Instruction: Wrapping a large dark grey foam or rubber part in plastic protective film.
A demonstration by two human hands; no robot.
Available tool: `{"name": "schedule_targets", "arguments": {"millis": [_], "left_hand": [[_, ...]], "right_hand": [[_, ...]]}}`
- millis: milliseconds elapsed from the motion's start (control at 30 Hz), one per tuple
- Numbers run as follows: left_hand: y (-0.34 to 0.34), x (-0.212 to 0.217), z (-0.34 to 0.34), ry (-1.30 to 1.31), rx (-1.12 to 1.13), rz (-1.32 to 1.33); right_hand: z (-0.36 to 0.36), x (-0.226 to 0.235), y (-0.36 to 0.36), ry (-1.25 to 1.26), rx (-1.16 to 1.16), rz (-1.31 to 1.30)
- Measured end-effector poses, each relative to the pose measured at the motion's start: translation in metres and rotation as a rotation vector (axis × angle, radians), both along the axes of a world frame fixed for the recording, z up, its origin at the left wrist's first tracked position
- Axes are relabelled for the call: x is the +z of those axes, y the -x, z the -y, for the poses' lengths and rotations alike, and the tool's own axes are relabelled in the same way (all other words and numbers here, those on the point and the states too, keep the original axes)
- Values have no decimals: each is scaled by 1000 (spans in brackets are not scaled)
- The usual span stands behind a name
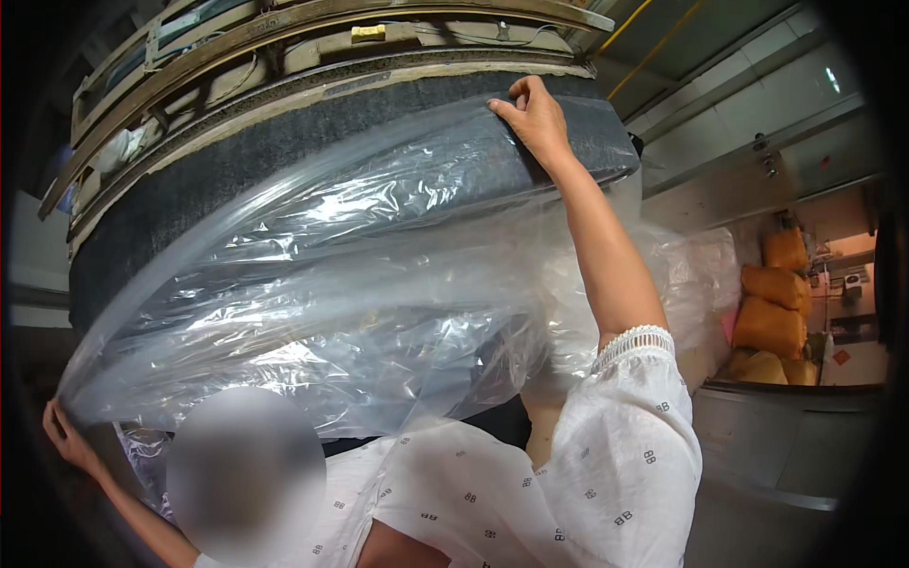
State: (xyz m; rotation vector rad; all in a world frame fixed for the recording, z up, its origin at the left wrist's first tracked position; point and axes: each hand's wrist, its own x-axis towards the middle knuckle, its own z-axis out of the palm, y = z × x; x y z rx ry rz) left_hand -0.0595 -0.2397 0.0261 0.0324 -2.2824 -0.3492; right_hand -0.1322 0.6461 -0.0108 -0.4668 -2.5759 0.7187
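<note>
A large sheet of clear plastic film (379,248) lies stretched and wrinkled across a table covered in dark grey cloth (237,151). Low at the far left, my left hand (71,440) pinches one corner of the film. My right arm reaches forward, and its hand (535,121) has the film's far edge between thumb and fingers, over the dark cloth. Between the two hands the edge runs in a long taut curve. Nearer my body the film hangs in loose, shiny folds.
Wooden rails (284,26) run along the table's far side, with a small yellow block (368,34) on them. More crumpled clear plastic (653,293) lies to the right. Several orange sacks (772,324) are stacked beyond it, past a grey wall panel (805,133).
</note>
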Motion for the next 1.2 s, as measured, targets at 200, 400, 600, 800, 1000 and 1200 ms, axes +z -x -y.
{"name": "schedule_targets", "arguments": {"millis": [200, 400, 600, 800, 1000, 1200], "left_hand": [[-16, -44, 1, -739, -28, 1], [86, 0, -85, -1029, -134, -111], [234, -103, -56, -717, -69, 109], [295, -100, -65, -770, -193, 233], [321, -107, -87, -741, -156, 226], [334, -112, -11, -602, 5, 231]], "right_hand": [[-7, 4, 28, -115, 191, -94], [-18, 76, 41, 770, 261, -682], [-42, -33, 78, 634, 67, -615], [-62, -25, 93, 320, -45, -464], [-71, -19, 95, 253, -112, -402], [-52, -23, 103, -18, -275, -434]]}}
